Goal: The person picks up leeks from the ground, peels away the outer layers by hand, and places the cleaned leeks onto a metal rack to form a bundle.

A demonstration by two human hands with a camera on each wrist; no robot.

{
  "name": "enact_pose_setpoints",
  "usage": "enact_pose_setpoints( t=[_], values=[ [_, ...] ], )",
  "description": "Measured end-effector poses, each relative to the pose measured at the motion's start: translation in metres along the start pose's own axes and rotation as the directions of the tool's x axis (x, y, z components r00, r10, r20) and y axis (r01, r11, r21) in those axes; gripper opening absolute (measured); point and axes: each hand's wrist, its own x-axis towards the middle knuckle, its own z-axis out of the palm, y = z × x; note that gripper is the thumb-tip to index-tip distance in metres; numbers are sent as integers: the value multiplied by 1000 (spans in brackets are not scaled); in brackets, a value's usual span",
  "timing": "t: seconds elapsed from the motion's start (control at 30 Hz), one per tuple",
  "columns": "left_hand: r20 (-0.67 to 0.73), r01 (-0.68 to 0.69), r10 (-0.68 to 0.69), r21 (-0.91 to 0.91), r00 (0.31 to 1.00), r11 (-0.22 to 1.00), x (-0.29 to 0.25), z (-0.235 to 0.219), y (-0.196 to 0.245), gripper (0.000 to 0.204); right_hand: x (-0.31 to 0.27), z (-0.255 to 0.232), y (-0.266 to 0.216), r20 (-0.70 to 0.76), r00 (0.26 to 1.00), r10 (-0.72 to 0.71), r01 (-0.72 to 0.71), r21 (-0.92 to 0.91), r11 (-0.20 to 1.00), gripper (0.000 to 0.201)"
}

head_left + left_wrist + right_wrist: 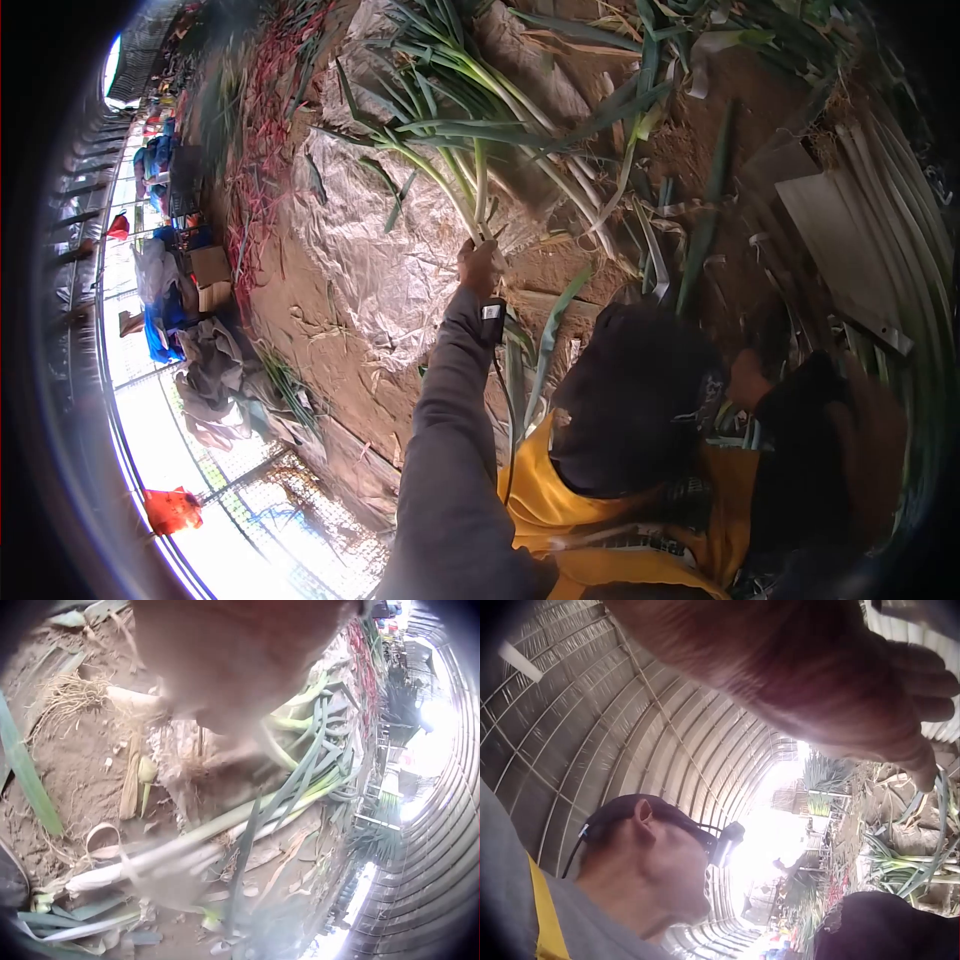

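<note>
In the head view my left hand (480, 265) grips the white lower stalks of a few long green onions (468, 190). Their green leaves fan forward over a pale plastic sheet (385, 290). The left wrist view shows this hand (232, 660) blurred, with a rooted white stalk end (131, 699) sticking out beside it. More green onions (180, 844) lie on the soil just below. My right hand (748, 378) is at my right side, near a heap of long stalks (880, 220). Seen from its wrist, the right hand (802, 682) has its fingers extended, with no stalk in its grasp.
Loose leaves and peelings litter the brown soil (690, 150). Red strings (260, 170) run along the left. A flat pale board (835, 240) lies against the stalks at right. Bags and cloths (215, 375) stand by the bright mesh wall. Ribbed tunnel walls (577, 712) surround the place.
</note>
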Motion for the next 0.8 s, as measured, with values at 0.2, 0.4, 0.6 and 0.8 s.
enact_pose_setpoints(
  t=[0.2,0.4,0.6,0.8],
  values=[
    [178,47,-13,-191,984,980,-26,-28,31,28,-10,-1,3,-65,998,-1,1,1,1000,54],
    [310,116,103,-614,945,780,-108,-45,94,31,-19,-1,1,-85,992,94,-89,61,994,50],
    [300,157,214,-848,930,507,-224,-26,159,35,-22,-6,-12,-104,993,59,-50,84,995,46],
    [574,499,417,-819,705,283,-257,76,184,28,-11,-15,-11,-191,980,-47,51,14,999,42]
  ],
)
